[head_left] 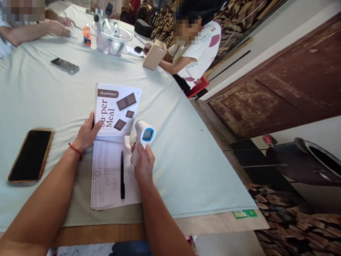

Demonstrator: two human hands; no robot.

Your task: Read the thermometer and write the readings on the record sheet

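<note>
My left hand (89, 131) grips the lower left edge of a white NutriMotion box (125, 119) printed with chocolate pieces, its thumb on the front face. Wrapped round the handle of a white infrared thermometer (144, 129) is my right hand (144, 161); the blue-rimmed screen faces me. The thermometer is close to the box's lower right corner. Below the box lie handwritten paper sheets (106, 177), with a black pen (122, 174) resting on them. A red string circles my left wrist.
A large phone (31, 155) lies at left, another phone (65, 65) farther back. Behind stand an orange tape dispenser (86, 35) and a clear plastic tub (112, 42) of bottles. At right a person holds a cardboard box (155, 54); other people sit at the far side. Firewood (301, 220) is stacked beyond the table.
</note>
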